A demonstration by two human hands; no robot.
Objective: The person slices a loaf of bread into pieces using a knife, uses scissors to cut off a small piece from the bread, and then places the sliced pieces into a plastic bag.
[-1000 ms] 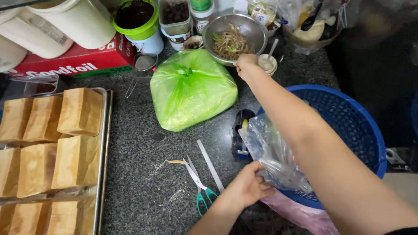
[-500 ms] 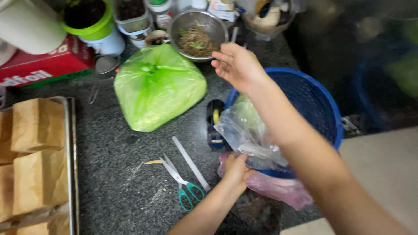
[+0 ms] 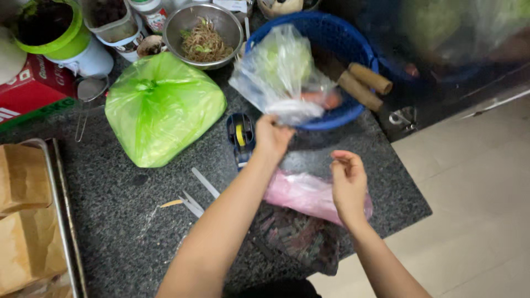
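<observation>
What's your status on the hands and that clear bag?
Left hand grip shut on clear bag, lifted over blue basket. Right hand empty, above pink bag. Tape dispenser beside left hand.

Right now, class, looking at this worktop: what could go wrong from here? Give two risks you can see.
1. The left hand grips the clear bag by one edge, so its contents might spill over the blue basket.
2. The scissors lie close beside the left forearm, so it could catch on them.
</observation>
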